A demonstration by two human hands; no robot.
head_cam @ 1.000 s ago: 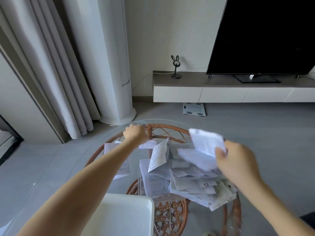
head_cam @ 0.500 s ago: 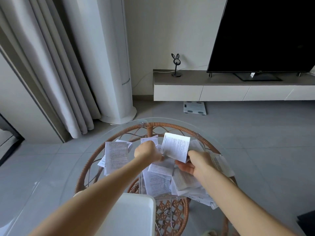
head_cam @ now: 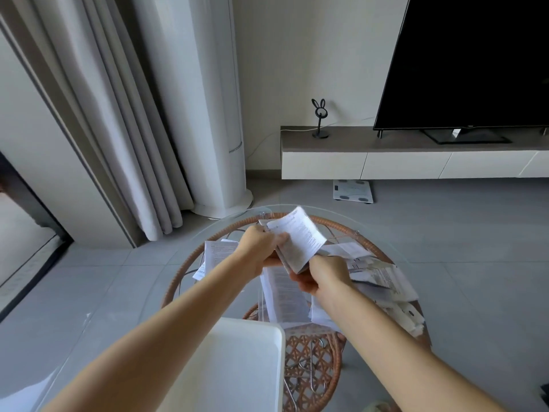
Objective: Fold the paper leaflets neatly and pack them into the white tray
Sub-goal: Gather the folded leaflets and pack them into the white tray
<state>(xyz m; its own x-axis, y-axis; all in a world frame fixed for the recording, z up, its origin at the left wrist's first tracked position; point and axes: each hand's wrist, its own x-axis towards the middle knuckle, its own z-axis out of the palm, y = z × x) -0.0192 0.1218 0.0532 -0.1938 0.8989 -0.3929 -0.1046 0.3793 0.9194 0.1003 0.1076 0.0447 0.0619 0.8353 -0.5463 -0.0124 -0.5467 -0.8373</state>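
Grey floor tiles fill the room, and a TV (head_cam: 469, 60) at the back is cut off at the top and right. Close by stands a round table (head_cam: 338, 225) with a glass top that I can hardly see but for its shine. I see the left hand (head_cam: 261, 248) with fingers curled round the left edge of a leaflet (head_cam: 300, 239). The right hand (head_cam: 323, 275) grips its near end from below, and the paper hides most of those fingers. The leaflet is up off the table, bent in a fold, with print too small to read. A pile (head_cam: 383, 281) of loose leaflets lies under and right of the hands; I cannot count them. One sheet (head_cam: 217, 257) lies left of the left arm, partly hidden. The tray (head_cam: 252, 352) sits at the table's near edge, cut off at the bottom, with the left arm across its left side.
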